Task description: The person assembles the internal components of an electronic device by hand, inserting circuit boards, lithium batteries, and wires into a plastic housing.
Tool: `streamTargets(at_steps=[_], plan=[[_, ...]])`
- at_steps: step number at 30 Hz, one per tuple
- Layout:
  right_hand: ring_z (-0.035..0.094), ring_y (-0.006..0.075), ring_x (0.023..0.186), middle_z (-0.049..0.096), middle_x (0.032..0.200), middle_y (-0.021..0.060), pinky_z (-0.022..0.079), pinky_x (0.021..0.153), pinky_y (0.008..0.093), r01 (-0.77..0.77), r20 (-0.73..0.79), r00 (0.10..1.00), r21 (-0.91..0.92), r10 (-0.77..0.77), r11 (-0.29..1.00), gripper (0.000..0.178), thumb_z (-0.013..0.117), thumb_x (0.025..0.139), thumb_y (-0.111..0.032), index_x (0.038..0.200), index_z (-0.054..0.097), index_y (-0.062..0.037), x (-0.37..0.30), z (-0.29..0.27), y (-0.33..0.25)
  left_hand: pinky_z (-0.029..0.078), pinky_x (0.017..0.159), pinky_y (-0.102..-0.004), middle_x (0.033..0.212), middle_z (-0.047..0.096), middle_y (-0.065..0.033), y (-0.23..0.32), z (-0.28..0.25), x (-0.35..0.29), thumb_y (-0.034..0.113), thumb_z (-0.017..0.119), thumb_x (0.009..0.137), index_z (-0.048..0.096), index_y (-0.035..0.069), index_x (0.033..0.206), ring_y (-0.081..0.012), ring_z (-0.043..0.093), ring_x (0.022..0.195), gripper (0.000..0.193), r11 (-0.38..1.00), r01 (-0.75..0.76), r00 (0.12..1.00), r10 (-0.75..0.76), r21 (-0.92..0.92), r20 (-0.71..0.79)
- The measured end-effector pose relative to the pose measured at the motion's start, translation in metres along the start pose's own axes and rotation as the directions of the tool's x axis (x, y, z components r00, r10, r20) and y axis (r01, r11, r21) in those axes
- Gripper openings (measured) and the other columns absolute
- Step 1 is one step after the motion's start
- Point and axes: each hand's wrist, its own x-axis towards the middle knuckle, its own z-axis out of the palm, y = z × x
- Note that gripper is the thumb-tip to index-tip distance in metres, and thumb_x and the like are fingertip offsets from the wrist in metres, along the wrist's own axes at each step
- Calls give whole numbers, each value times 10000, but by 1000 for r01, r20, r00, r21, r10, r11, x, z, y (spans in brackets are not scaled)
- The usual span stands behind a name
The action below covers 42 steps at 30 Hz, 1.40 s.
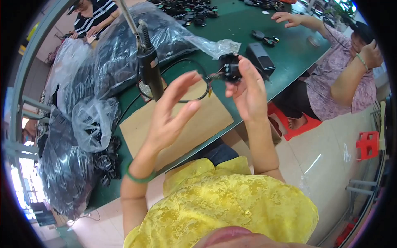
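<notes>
My right hand (249, 91) is raised over the table and pinches a small black plastic part with wires (230, 67) between thumb and fingers. Thin coloured wires trail from its left side toward my other hand. My left hand (173, 109) is up over the cardboard sheet (206, 118), thumb and fingers spread with nothing between them. A black electric screwdriver (149, 68) hangs just beyond my left hand, its cable looping behind. To the right of the black part lies a dark grey box-shaped device (261, 56) on the table.
Large clear bags of black parts (161, 39) fill the table's left side. Piles of black parts (188, 11) lie at the back. A co-worker (341, 74) sits at right by a red stool (295, 124); a second person (93, 18) works at far left. The green table (291, 51) lies between.
</notes>
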Motion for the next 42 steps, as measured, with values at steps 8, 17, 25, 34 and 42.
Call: streamTargets(at_steps=[8,17,25,34,42], plan=[[703,176,815,689,1092,119,625,715,295,67,-326,937,-189,-127,980,420,585,1033,-254,1354,549,15,-41,16,35,487,598,-229,807,643,-12,-21,20,25,185,699,967,689,-2,1077,-82,597,670,218,923,271,960,-279,-273,13],[517,39,631,622,819,-4,413,531,198,48,-257,948,-466,-187,884,337,635,1010,-213,1280,637,-12,-36,7,56,504,577,-260,779,659,-77,-8,27,1,402,496,1064,627,5,1166,-155,607,585,431,711,593,797,-583,-376,154],[534,42,560,626,673,8,392,497,210,303,301,950,-835,-80,459,181,709,940,-125,1093,729,-29,-53,52,123,456,579,-253,875,616,-31,-44,10,-106,303,525,1063,590,38,1159,-70,472,583,289,705,-46,600,-547,-708,-583],[636,67,600,706,753,62,434,508,201,251,363,927,-788,94,562,117,699,931,-54,1028,727,5,-61,89,138,489,643,-281,938,624,-47,-37,-14,-140,251,542,1052,578,64,1134,-107,514,649,207,531,-130,533,-675,-837,-511],[591,98,606,666,789,52,448,545,223,297,377,911,-880,166,370,127,706,927,-74,1039,726,-17,-59,85,149,529,783,-316,1123,643,-101,-41,-28,-160,318,467,1078,540,25,1214,-182,604,840,330,480,-57,683,-621,-875,-385]])
